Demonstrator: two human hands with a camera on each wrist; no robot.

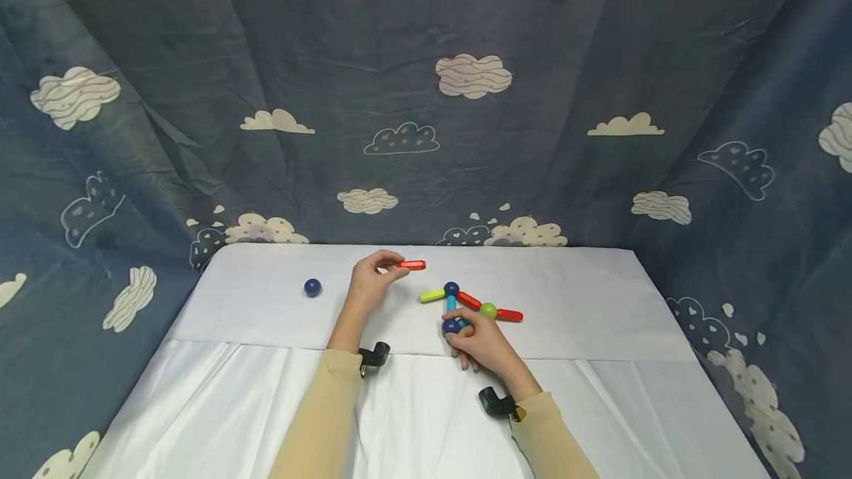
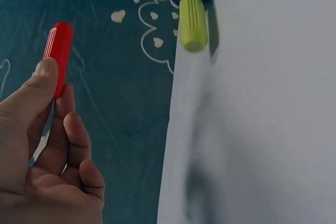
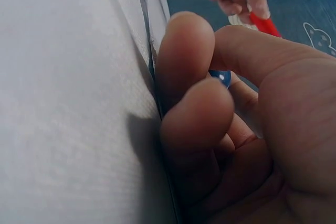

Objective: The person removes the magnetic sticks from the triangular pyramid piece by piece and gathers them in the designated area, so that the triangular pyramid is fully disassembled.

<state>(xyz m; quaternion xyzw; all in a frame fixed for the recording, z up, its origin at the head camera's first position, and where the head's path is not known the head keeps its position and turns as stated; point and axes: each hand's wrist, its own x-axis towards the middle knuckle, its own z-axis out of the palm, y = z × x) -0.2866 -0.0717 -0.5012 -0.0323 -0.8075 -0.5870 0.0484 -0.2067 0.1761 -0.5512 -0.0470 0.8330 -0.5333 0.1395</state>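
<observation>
My left hand (image 1: 373,279) pinches a short red toy rod (image 1: 414,265) between thumb and fingertips, held up with its far end free; the left wrist view shows this red rod (image 2: 62,51) too. My right hand (image 1: 486,346) pinches a dark blue ball (image 1: 450,327) at the near end of a joined figure. From that ball a light blue rod (image 1: 451,304) runs to another dark blue ball (image 1: 452,288). A lime rod (image 1: 432,296) and a red rod (image 1: 469,301) branch off there. The latter meets a green ball (image 1: 489,310), which bears another red rod (image 1: 510,316). Fingers partly hide a second blue rod (image 1: 464,322).
A loose dark blue ball (image 1: 313,287) lies on the white-covered table (image 1: 253,309), left of my left hand. Dark blue cloud-printed cloth (image 1: 399,168) hangs behind the table and at both sides. A fold line crosses the white cover near my right hand.
</observation>
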